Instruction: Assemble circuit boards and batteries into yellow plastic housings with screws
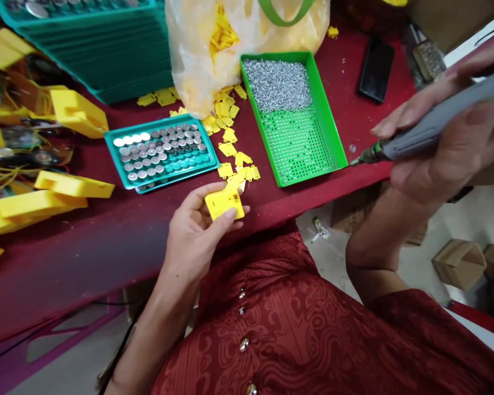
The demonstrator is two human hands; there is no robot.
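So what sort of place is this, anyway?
Probably a small assembly workshop for electronic goods: there's a grey electric screwdriver, a green tray of tiny screws, and a teal tray of round metal discs.

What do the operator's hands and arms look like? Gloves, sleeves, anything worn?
The left hand and right hand are gloveless, with bare forearms. The right sleeve is deep red with a tone-on-tone pattern, matching the top, which has metallic buttons down its front. No watch shows.
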